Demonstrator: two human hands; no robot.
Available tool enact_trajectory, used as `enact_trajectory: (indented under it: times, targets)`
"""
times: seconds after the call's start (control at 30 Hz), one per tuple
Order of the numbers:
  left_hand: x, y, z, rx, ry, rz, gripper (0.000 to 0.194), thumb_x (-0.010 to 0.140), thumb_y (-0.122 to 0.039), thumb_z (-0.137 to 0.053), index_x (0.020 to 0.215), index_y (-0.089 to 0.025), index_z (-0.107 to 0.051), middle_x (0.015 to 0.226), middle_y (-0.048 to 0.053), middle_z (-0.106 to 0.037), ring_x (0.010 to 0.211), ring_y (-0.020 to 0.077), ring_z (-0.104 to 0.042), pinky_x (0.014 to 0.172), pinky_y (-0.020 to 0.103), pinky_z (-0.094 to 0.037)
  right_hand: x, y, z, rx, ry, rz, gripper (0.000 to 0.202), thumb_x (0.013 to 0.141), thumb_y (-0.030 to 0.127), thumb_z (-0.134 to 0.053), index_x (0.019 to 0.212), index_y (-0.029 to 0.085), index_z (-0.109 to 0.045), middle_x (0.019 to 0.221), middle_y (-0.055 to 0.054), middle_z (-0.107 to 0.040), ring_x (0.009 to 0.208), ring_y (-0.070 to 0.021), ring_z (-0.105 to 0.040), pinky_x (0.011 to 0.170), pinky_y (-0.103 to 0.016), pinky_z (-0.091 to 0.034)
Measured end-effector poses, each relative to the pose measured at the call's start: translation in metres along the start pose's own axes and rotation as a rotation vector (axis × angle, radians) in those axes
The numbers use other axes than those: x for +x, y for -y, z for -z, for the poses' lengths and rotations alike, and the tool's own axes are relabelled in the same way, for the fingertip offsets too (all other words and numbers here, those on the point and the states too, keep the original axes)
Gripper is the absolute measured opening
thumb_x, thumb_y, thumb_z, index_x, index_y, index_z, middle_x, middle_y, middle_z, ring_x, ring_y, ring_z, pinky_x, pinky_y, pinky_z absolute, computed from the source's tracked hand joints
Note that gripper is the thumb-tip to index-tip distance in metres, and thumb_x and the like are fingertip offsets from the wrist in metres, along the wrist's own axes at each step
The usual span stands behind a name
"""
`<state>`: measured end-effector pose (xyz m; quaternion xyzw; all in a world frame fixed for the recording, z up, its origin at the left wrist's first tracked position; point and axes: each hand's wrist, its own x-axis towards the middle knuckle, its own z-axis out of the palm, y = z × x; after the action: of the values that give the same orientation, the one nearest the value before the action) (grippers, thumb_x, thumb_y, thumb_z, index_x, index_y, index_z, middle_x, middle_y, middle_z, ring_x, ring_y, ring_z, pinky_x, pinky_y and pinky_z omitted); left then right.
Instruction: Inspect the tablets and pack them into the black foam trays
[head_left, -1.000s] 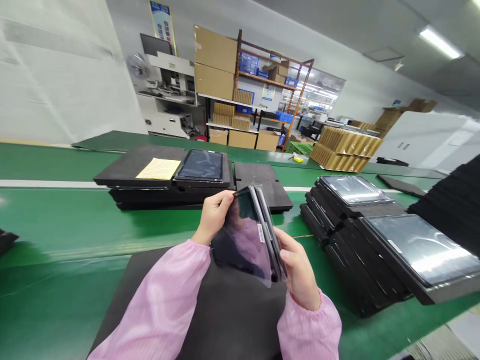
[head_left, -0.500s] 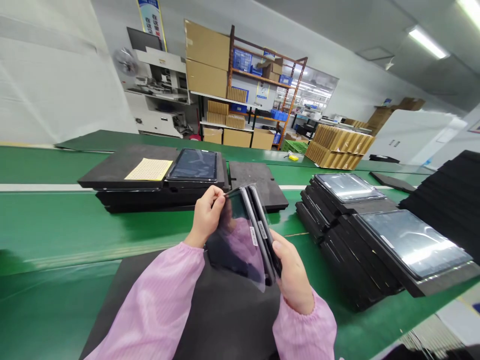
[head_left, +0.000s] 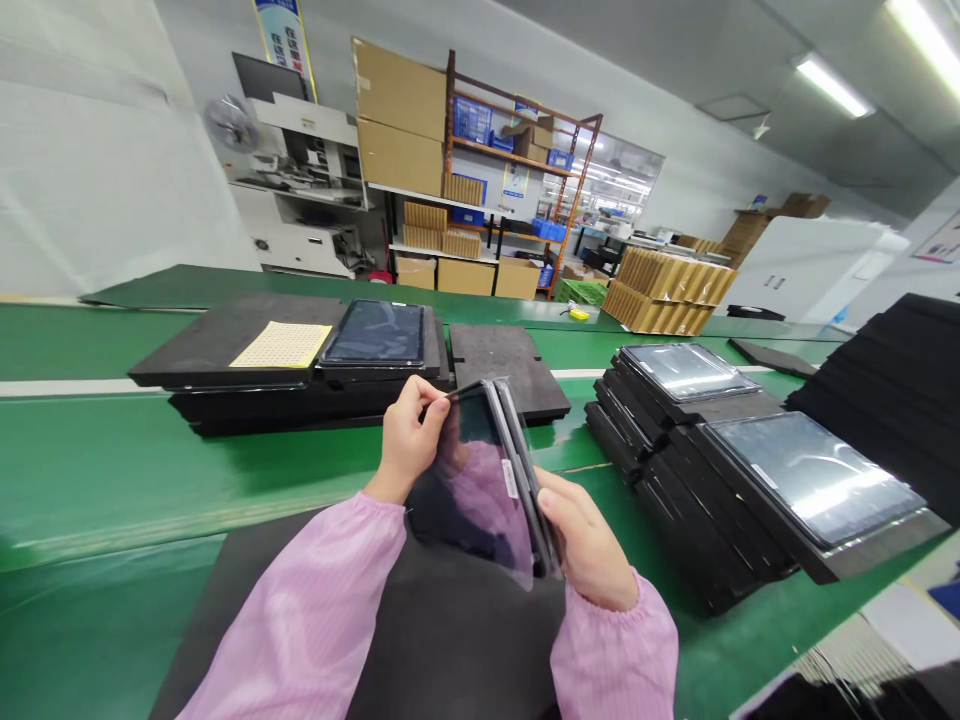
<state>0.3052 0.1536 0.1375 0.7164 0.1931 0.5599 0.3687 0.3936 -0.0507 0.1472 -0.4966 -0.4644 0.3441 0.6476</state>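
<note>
Two tablets (head_left: 480, 490) in clear film stand tilted, face to back, between my hands above a black foam mat (head_left: 450, 640). My left hand (head_left: 409, 435) pinches the upper left edge of the near tablet's film between thumb and fingers. Around the right side of both tablets, my right hand (head_left: 589, 535) is closed, its thumb towards me. A white label shows on the near tablet's edge. Behind them, another tablet (head_left: 377, 333) and a yellow label sheet (head_left: 281, 345) lie on stacked black foam trays (head_left: 240, 330).
At the right, stacked foam trays carry two film-covered tablets (head_left: 817, 475) (head_left: 686, 370). A tall black foam stack (head_left: 892, 390) stands at the far right. A flat foam piece (head_left: 499, 360) lies behind my hands on the green bench (head_left: 97, 440). Cardboard dividers (head_left: 667, 290) stand farther back.
The two tablets are closer together, and the far one's label no longer shows. Both hands keep their hold. The view has shifted slightly to the right.
</note>
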Motion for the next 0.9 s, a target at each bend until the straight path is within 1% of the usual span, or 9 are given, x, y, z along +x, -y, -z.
enact_trajectory:
  times: [0.1, 0.2, 0.33, 0.43, 0.6, 0.73, 0.83, 0.9]
  targets:
    - [-0.001, 0.001, -0.001, -0.008, -0.011, -0.008, 0.059, 0.079, -0.082, -0.048, 0.066, -0.025, -0.044, 0.054, -0.003, -0.047, 0.046, 0.014, -0.043, 0.047, 0.026, -0.04, -0.005, 0.005, -0.003, -0.046, 0.041, -0.001, 0.039, 0.097, 0.052, -0.057, 0.13, 0.036, -0.071, 0.126, 0.002, -0.076, 0.124, -0.0274, -0.067, 0.112, -0.039, -0.048]
    - [-0.003, 0.001, 0.0, 0.006, -0.035, 0.0, 0.06, 0.078, -0.084, -0.047, 0.066, -0.025, -0.044, 0.054, -0.004, -0.047, 0.046, 0.0138, -0.042, 0.047, 0.026, -0.039, -0.007, 0.009, -0.008, -0.104, 0.001, 0.022, 0.041, 0.099, 0.054, -0.054, 0.132, 0.036, -0.07, 0.125, 0.001, -0.076, 0.124, -0.0276, -0.067, 0.114, -0.041, -0.047]
    - [-0.004, 0.001, 0.0, 0.015, -0.024, 0.011, 0.056, 0.079, -0.08, -0.048, 0.068, -0.026, -0.045, 0.056, -0.003, -0.047, 0.048, 0.0147, -0.043, 0.048, 0.026, -0.04, -0.005, 0.008, -0.007, -0.129, -0.018, 0.018, 0.041, 0.097, 0.055, -0.055, 0.129, 0.036, -0.072, 0.123, 0.001, -0.077, 0.123, -0.0289, -0.068, 0.114, -0.043, -0.047]
    - [-0.002, 0.002, 0.0, 0.02, -0.017, 0.017, 0.054, 0.08, -0.078, -0.049, 0.067, -0.026, -0.043, 0.055, -0.004, -0.046, 0.048, 0.0145, -0.043, 0.049, 0.026, -0.039, 0.0, 0.002, -0.006, -0.079, -0.033, 0.011, 0.043, 0.094, 0.058, -0.058, 0.125, 0.034, -0.075, 0.124, 0.0, -0.077, 0.124, -0.03, -0.067, 0.113, -0.043, -0.048]
    - [0.003, 0.006, 0.003, 0.027, -0.012, 0.01, 0.056, 0.08, -0.08, -0.046, 0.066, -0.026, -0.041, 0.051, -0.006, -0.042, 0.044, 0.0135, -0.038, 0.044, 0.025, -0.033, 0.007, -0.008, -0.013, 0.071, -0.063, 0.017, 0.045, 0.092, 0.059, -0.059, 0.12, 0.03, -0.078, 0.124, -0.002, -0.077, 0.127, -0.0302, -0.065, 0.116, -0.043, -0.045]
    - [0.004, 0.006, 0.005, 0.025, 0.022, -0.009, 0.058, 0.08, -0.082, -0.045, 0.066, -0.026, -0.044, 0.051, -0.005, -0.043, 0.044, 0.0135, -0.038, 0.044, 0.025, -0.033, 0.007, -0.011, -0.014, 0.126, -0.114, 0.043, 0.037, 0.093, 0.056, -0.061, 0.115, 0.033, -0.08, 0.117, 0.001, -0.08, 0.125, -0.0284, -0.066, 0.113, -0.04, -0.049]
    - [0.004, 0.006, 0.008, 0.043, 0.08, -0.031, 0.057, 0.083, -0.08, -0.042, 0.066, -0.026, -0.044, 0.051, -0.005, -0.041, 0.045, 0.0136, -0.038, 0.047, 0.026, -0.036, 0.008, -0.011, -0.01, 0.163, -0.125, 0.046, 0.031, 0.093, 0.051, -0.061, 0.111, 0.036, -0.081, 0.113, 0.003, -0.081, 0.118, -0.0276, -0.071, 0.109, -0.04, -0.052]
    - [0.004, 0.007, 0.009, 0.067, 0.093, -0.041, 0.056, 0.085, -0.078, -0.04, 0.066, -0.026, -0.043, 0.05, -0.006, -0.039, 0.044, 0.0135, -0.037, 0.047, 0.027, -0.036, 0.01, -0.01, -0.007, 0.151, -0.155, 0.047, 0.029, 0.092, 0.05, -0.062, 0.106, 0.035, -0.082, 0.112, 0.003, -0.081, 0.114, -0.0276, -0.072, 0.107, -0.041, -0.053]
